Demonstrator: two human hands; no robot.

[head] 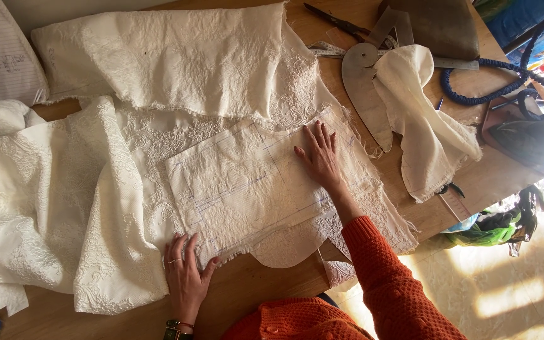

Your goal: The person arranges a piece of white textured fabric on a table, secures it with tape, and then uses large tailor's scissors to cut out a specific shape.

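On the wooden table [253, 296], near the middle of the frame, lies a cut piece of cream lace cloth [247, 189] marked with blue lines, spread over a wider layer of the same lace. Her right hand [319, 157] rests flat on the right part of that piece, fingers spread and pointing up the frame, gripping nothing. Her left hand [185, 272], rings on the fingers, lies open at the piece's lower left corner, palm down, thumb touching the edge. The two hands are well apart. A large heap of white cloth [51, 201] fills the left side, and another folded length [171, 56] sits across the top. Toward the upper right are scissors [338, 22], a curved metal ruler [363, 88], a smaller cream cloth scrap [426, 126] and a blue cord [480, 91]. Orange knitted sleeves [385, 277] show at the bottom.
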